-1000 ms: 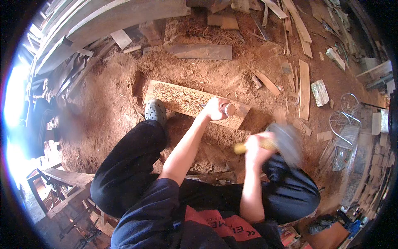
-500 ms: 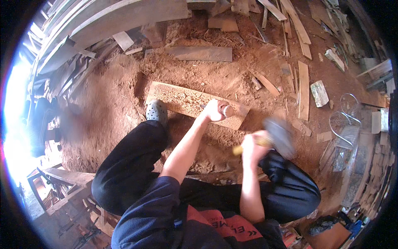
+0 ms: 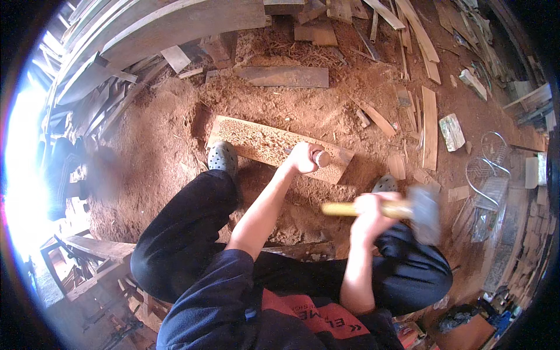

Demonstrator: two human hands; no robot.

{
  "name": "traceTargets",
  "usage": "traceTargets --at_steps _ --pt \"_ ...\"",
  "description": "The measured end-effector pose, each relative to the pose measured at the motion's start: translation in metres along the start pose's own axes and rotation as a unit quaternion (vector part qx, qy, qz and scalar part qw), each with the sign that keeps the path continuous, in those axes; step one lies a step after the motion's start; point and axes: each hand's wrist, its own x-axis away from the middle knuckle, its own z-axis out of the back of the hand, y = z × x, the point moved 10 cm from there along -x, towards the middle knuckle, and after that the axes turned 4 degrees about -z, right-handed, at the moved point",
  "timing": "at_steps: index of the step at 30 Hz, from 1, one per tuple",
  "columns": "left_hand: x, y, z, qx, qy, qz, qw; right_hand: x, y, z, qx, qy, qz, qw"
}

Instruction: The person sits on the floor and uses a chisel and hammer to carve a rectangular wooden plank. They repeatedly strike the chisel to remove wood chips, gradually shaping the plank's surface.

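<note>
A long wooden board (image 3: 256,139) lies slantwise on the dirt, its top covered in carved texture. My left hand (image 3: 302,158) is closed around a chisel (image 3: 322,158) over the right part of the board. The round butt of its wooden handle pokes out of the fist, and a little of the blade shows on the other side. My right hand (image 3: 371,217) grips a hammer (image 3: 424,216) by its yellow handle, off to the right above my knee. The hammer's grey head is blurred by motion.
My left clog (image 3: 223,157) presses against the board's near left edge; the right clog (image 3: 385,184) is by the hammer. Loose planks (image 3: 429,128) and a pale block (image 3: 451,132) lie right. A wire rack (image 3: 489,186) stands beyond. Stacked long boards (image 3: 186,29) fill the far left.
My right hand has swung the hammer away to the right and slightly nearer, farther from the chisel. My left hand and the chisel hold nearly the same place on the board.
</note>
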Motion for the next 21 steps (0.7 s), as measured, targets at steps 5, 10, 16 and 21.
traceTargets --at_steps 5,10,16,21 --pt "0.003 -0.008 -0.003 -0.053 -0.028 0.008 0.998 -0.003 0.146 0.009 0.538 -0.157 -0.136 0.817" --pt "0.0 -0.001 -0.007 -0.043 -0.014 0.006 0.999 -0.015 0.245 0.112 0.464 -0.11 -0.301 0.826" --pt "0.011 -0.03 0.049 0.136 0.066 -0.01 0.988 -0.001 0.252 0.1 0.467 -0.129 -0.397 0.78" --pt "0.09 -0.119 0.15 0.552 0.515 0.006 0.656 0.007 0.246 0.09 0.472 -0.123 -0.389 0.781"
